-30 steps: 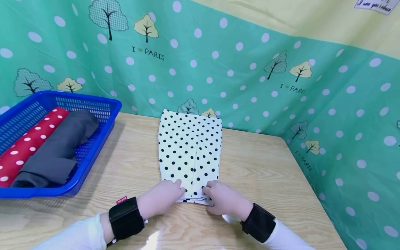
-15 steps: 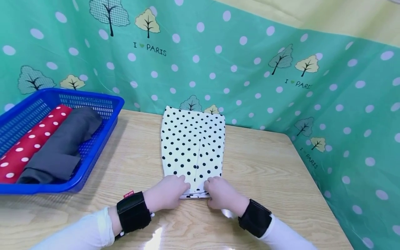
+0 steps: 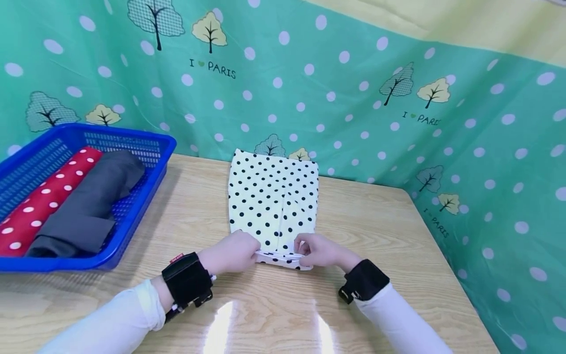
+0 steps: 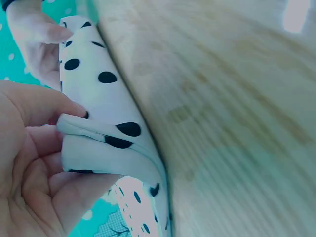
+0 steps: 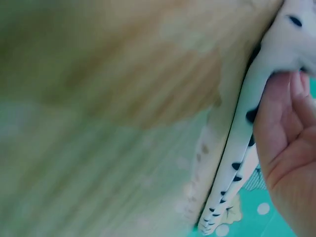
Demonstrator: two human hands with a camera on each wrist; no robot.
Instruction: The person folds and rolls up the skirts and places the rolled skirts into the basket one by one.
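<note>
A folded white cloth with black dots point(image 3: 258, 196) lies flat in the middle of the wooden table, its near edge turned up and over into a narrow fold. At the left end of that fold, my left hand point(image 3: 233, 251) pinches the layers between thumb and fingers. The left wrist view shows this hand point(image 4: 29, 153) around the doubled edge of the cloth point(image 4: 98, 153). My right hand point(image 3: 320, 250) pinches the fold's right end. In the right wrist view, its fingertips point(image 5: 281, 94) are partly hidden behind the cloth.
At the left stands a blue plastic basket point(image 3: 48, 265) holding a rolled red cloth with white dots point(image 3: 53, 196) and a folded dark grey cloth point(image 3: 95, 191). Behind the wooden table point(image 3: 367, 236) and along its right side hangs a green patterned curtain point(image 3: 353, 113).
Both hands have moved away from me, turning the near edge of the dotted cloth up and over into a fold. The camera view has shifted slightly; the basket stays in place.
</note>
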